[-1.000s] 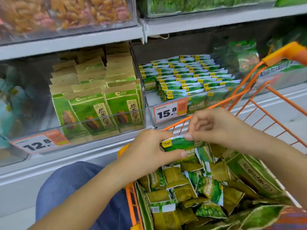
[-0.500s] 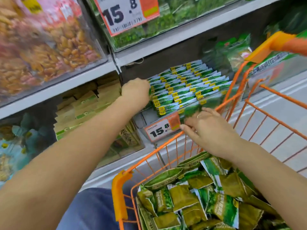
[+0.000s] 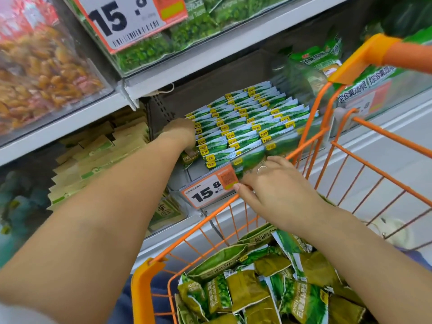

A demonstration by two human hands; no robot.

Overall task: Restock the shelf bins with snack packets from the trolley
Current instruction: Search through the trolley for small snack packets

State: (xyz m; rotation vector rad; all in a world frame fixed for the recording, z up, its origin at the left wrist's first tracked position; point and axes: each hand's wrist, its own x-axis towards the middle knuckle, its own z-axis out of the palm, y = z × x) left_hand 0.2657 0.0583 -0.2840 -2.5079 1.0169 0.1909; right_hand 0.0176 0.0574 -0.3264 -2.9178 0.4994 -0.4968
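Small green snack packets (image 3: 245, 122) stand in tidy rows in the clear shelf bin (image 3: 187, 174), which carries a 15.8 price tag (image 3: 208, 195). My left hand (image 3: 181, 134) reaches into the bin's left side, its fingers turned down and hidden. It grips a green packet (image 3: 190, 157) that pokes out below it at the front left. My right hand (image 3: 268, 188) hovers over the front rim of the orange wire trolley (image 3: 149, 272), fingers relaxed near the price tag, holding nothing. A loose heap of green and olive packets (image 3: 245, 291) fills the trolley.
Brown-and-green seed bags (image 3: 98, 157) fill the bin to the left. Above are a nut bin (image 3: 42, 73) and a green-pea bin with a big price tag (image 3: 126, 19). Larger green bags (image 3: 313, 59) sit at the right, behind the trolley handle (image 3: 397, 52).
My left hand carried the packet from the trolley into the bin and has dropped to its front-left corner. My right hand let go and stays by the trolley rim.
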